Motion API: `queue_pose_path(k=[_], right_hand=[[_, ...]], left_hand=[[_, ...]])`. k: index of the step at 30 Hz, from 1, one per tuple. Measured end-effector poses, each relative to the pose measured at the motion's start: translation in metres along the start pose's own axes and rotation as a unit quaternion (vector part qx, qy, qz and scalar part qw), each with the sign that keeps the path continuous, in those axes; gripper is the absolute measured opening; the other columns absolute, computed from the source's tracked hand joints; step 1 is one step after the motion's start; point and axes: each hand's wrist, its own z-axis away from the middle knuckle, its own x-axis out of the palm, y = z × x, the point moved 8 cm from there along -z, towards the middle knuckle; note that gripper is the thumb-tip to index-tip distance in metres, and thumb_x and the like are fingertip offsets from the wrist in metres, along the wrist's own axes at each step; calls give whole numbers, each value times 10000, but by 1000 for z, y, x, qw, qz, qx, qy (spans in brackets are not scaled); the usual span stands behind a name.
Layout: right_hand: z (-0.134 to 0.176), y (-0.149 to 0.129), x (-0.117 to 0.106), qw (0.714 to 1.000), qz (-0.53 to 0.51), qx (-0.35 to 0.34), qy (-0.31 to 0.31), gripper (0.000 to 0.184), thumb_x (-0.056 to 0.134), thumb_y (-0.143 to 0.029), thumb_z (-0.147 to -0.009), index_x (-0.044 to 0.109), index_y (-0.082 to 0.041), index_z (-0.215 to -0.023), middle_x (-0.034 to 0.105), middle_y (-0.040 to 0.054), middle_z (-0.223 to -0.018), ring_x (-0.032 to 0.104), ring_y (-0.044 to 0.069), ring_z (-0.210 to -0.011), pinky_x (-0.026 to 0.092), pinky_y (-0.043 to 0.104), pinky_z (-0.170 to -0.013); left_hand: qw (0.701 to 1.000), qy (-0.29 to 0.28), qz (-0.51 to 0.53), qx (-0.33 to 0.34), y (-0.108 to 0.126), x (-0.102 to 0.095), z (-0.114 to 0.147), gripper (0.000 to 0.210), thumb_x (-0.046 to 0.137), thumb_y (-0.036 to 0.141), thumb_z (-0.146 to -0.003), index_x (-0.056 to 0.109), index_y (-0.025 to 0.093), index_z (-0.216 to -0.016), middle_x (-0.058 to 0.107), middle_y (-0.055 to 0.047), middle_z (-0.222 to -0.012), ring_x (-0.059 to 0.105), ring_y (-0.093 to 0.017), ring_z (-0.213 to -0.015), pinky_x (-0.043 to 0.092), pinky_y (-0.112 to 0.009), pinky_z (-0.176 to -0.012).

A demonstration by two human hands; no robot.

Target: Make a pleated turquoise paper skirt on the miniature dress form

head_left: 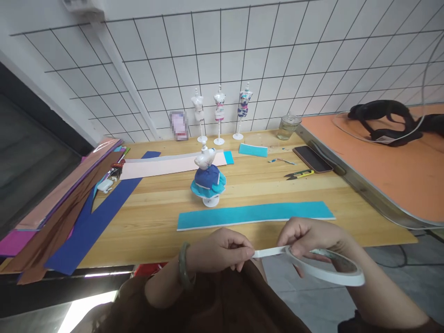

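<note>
Item: roll of white tape (pixel 333 276), narrow, open-cored. Location: in the air at the near edge of the counter (pixel 138 222), its ring showing against the floor beyond that edge. A short tongue of tape runs from the roll to the left hand.

Holders: left hand (pixel 222 252), thumb and fingers pinched together on the drawn-out tape; right hand (pixel 310 238), thumb and fingers clamped on the near side of the ring.

Handling (judged): light; the ring fairly stiff, the drawn-out tape thin, limp and apt to twist or cling. Best hold: the ring by its rim, the tape by its very end, faces left untouched.

Edges and room: teal strip (pixel 256 212), lying flat along the counter just beyond the hands, a pale band along its near side. Bare wood lies to its left, up to the dark blue strip (pixel 104 212). Behind the teal strip, close by, a small dress form (pixel 208 178) in a blue and teal garment, upright and probably easy to tip. Right of it, bare wood as far as the yellow-handled snips (pixel 301 174) and phone (pixel 312 159). Off the near edge, nothing supports the roll but the hand.
</note>
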Motion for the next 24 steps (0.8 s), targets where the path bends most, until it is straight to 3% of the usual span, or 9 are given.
queue_pose_path(k=[6,12,17,24], right_hand=[[-9,-9,-14,999,32,1,11,257,691,-313,-737,739,-146,-926,648,-20,-539,362,23,-275,231,138,-281],[-23,-16,-25,999,40,-6,15,237,682,-332,-751,705,-148,-899,681,1,-589,464,51,-308,283,143,-306],[-33,-24,-31,997,72,-3,25,259,649,-383,-777,692,-155,-891,670,0,-567,488,72,-331,270,154,-310],[-53,-48,-61,979,191,-33,57,268,679,-399,-749,755,-174,-873,684,7,-677,573,104,-550,464,224,-565]], left_hand=[[997,74,-16,0,-10,-15,-4,293,557,390,-825,655,115,-812,475,33,-615,373,-76,-566,282,-206,-524],[990,143,-6,-7,-19,-32,-10,270,557,334,-811,684,97,-843,381,59,-550,313,-75,-546,236,-214,-512],[986,167,12,-6,-25,-41,-16,266,608,354,-771,677,98,-797,325,77,-512,256,-67,-509,175,-228,-483],[982,151,109,-16,-23,-46,-29,265,612,400,-743,567,138,-739,381,99,-455,290,-45,-405,199,-205,-431]])
